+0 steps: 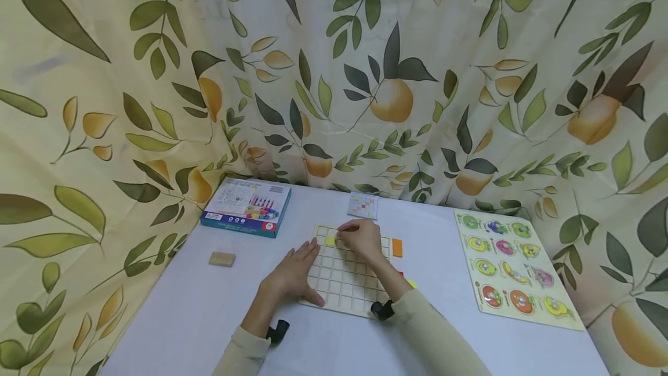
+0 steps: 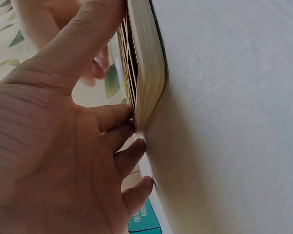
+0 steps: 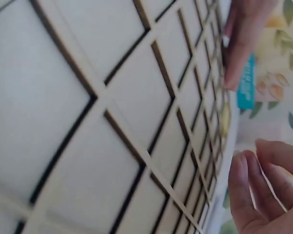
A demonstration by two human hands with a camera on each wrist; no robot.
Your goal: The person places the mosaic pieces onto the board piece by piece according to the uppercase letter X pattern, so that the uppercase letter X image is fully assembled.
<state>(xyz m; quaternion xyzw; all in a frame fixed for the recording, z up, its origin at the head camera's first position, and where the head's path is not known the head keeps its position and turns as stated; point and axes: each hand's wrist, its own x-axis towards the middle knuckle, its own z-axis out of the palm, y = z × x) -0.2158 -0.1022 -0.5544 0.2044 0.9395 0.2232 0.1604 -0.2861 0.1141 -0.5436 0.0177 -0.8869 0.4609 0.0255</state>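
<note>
A pale wooden grid board (image 1: 341, 290) lies on the table. My left hand (image 1: 293, 273) rests along its left edge, thumb and fingers spread; in the left wrist view the fingertips touch beside the board's side (image 2: 149, 63). One yellow square (image 1: 331, 241) sits in a cell near the board's top left. Just right of that square my right hand (image 1: 361, 241) is over the upper cells, its fingers bent together. In the right wrist view its fingertips (image 3: 238, 168) are bunched beyond the grid, and whether a small piece is between them cannot be made out.
An orange piece (image 1: 398, 248) lies by the board's right edge, with red and yellow pieces (image 1: 411, 284) partly under the right forearm. Behind is a small patterned card (image 1: 363, 206). A boxed game (image 1: 245, 206) and wooden block (image 1: 222, 259) stand left, a fruit puzzle board (image 1: 514, 266) right.
</note>
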